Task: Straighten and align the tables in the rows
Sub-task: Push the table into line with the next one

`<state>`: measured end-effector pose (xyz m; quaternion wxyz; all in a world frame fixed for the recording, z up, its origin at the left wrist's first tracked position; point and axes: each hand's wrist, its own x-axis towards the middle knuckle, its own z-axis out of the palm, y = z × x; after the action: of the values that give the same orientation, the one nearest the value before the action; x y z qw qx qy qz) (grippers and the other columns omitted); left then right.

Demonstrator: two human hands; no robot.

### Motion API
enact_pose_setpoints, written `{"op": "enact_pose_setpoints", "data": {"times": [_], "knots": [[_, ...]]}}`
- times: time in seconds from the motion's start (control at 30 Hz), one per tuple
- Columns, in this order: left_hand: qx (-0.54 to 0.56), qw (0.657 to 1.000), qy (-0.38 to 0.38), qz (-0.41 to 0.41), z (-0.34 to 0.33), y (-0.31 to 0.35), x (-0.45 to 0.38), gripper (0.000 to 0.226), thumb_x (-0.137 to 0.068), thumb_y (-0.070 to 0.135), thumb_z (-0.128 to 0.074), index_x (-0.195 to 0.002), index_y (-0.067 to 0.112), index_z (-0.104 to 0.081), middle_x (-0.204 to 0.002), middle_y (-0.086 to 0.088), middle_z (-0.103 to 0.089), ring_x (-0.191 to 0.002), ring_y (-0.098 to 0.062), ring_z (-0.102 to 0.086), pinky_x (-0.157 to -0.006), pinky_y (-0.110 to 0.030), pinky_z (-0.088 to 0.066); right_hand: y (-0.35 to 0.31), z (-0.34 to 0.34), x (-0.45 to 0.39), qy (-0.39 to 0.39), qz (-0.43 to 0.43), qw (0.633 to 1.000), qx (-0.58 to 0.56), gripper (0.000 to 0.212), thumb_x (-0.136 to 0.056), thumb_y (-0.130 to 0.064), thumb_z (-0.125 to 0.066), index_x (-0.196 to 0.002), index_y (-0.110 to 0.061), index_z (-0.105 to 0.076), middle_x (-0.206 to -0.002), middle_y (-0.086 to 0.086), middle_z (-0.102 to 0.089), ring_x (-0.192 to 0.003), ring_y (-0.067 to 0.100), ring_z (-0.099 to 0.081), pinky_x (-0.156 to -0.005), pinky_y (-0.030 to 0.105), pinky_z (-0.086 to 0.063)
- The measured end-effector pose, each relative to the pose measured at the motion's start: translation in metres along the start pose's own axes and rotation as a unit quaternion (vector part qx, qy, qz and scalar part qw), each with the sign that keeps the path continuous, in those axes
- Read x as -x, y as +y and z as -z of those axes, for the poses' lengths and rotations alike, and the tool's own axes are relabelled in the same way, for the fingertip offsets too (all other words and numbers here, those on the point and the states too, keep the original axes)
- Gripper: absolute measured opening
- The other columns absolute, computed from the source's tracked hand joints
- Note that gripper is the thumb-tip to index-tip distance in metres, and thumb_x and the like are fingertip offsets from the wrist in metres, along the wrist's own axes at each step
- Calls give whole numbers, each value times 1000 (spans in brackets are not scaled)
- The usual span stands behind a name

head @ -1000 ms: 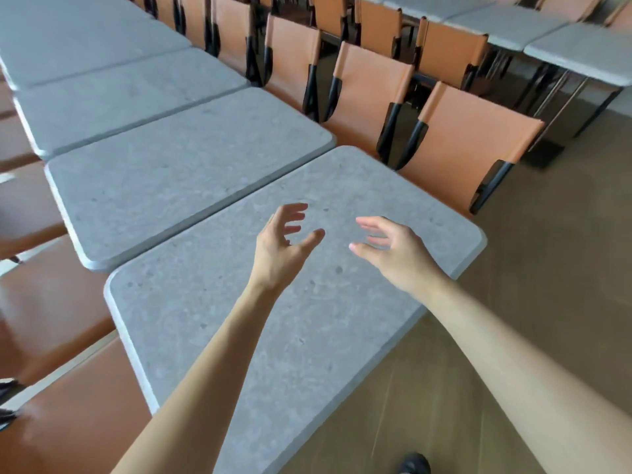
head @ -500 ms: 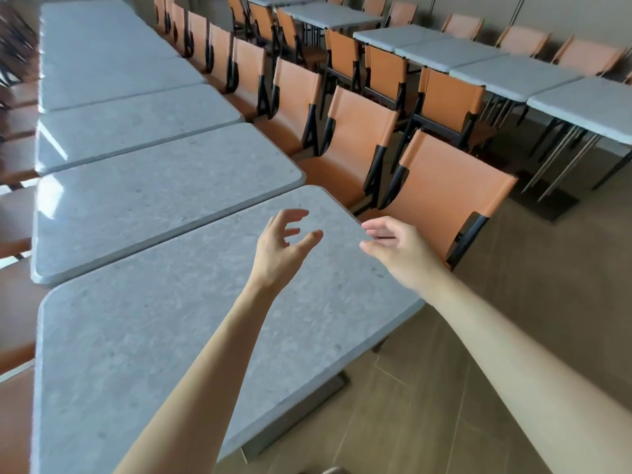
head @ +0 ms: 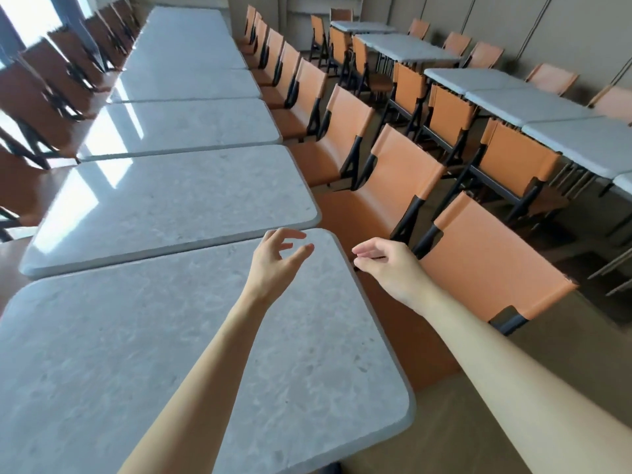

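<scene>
Over the far right corner of the nearest table (head: pixel 143 354) we hold our left hand (head: pixel 273 265) with fingers loosely spread and gripping nothing, while our right hand (head: pixel 390 268) hangs just past that table's right edge, fingers relaxed and also gripping nothing, the two hands apart. The nearest table lies end-on to the next table (head: pixel 171 206) in a long row with a narrow seam between them, its far right corner jutting slightly beyond its neighbour's, and an orange chair (head: pixel 485 261) stands just beside its right edge.

The nearest table (head: pixel 102 354) runs off the left and bottom edges. Both arms are cut off at the bottom. The far chairs (head: pixel 113 18) by the window are blurry and dark.
</scene>
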<state>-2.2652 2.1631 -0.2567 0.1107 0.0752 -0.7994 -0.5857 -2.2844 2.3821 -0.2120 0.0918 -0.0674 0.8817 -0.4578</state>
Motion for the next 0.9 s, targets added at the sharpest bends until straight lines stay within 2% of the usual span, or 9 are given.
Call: {"op": "enact_pose_setpoints", "data": {"times": [0.1,0.23,0.3,0.4,0.47,0.67,0.83,0.9], "knots": [[-3,1000,12,2,-22,7,-27,22,-80,44,-67,-99,35,-69,-118,11,-60,-112,-9,-63,-91,-29,-52,8,21,-41,-12,2,1000,23,11,-94,-24,-67,-104,-24,-72,-104,-8,-69,-101,12,-65,-91,34,-53],[-32,999,14,15,-34,8,-47,12,-90,33,-71,-102,31,-70,-119,11,-59,-113,-6,-61,-83,-16,-44,19,29,-84,-36,-10,999,21,12,-95,-26,-65,-105,-23,-71,-104,-7,-68,-99,12,-63,-88,34,-54],[-43,999,24,24,-36,7,-53,14,-90,35,-70,-103,30,-70,-120,11,-59,-113,-6,-60,-81,-12,-40,26,25,-102,-57,-15,998,24,12,-95,-26,-65,-105,-22,-71,-104,-7,-67,-102,14,-62,-90,35,-53],[-52,997,45,34,-43,0,-57,23,-83,44,-67,-102,31,-70,-119,13,-59,-113,-5,-60,-82,-10,-39,41,16,-127,-95,-19,995,23,15,-96,-25,-64,-108,-20,-69,-106,-3,-67,-104,15,-62,-82,27,-50],[-57,995,62,46,-51,-4,-61,20,-86,40,-69,-103,30,-70,-120,14,-58,-114,-6,-60,-82,-9,-39,53,11,-142,-121,-19,992,20,15,-96,-24,-64,-109,-18,-69,-107,-1,-68,-104,16,-63,-76,23,-47],[-95,987,110,73,-92,-5,-73,16,-90,30,-72,-107,27,-70,-123,11,-58,-115,-8,-59,-81,-6,-38,91,9,-188,-192,-18,981,13,20,-98,-23,-62,-116,-15,-65,-111,1,-65,-102,15,-59,-71,21,-44],[-120,970,179,115,-124,6,-73,20,-91,31,-72,-110,26,-69,-126,10,-56,-115,-7,-57,-79,-2,-37,117,9,-226,-255,-21,967,12,22,-97,-20,-62,-119,-14,-62,-113,4,-63,-100,18,-57,-82,29,-41],[-135,963,194,129,-134,9,-70,21,-91,31,-72,-111,26,-69,-127,10,-55,-115,-6,-57,-79,-1,-39,124,9,-237,-278,-17,960,27,23,-97,-20,-61,-120,-14,-61,-115,5,-63,-100,19,-56,-81,28,-40]]}}
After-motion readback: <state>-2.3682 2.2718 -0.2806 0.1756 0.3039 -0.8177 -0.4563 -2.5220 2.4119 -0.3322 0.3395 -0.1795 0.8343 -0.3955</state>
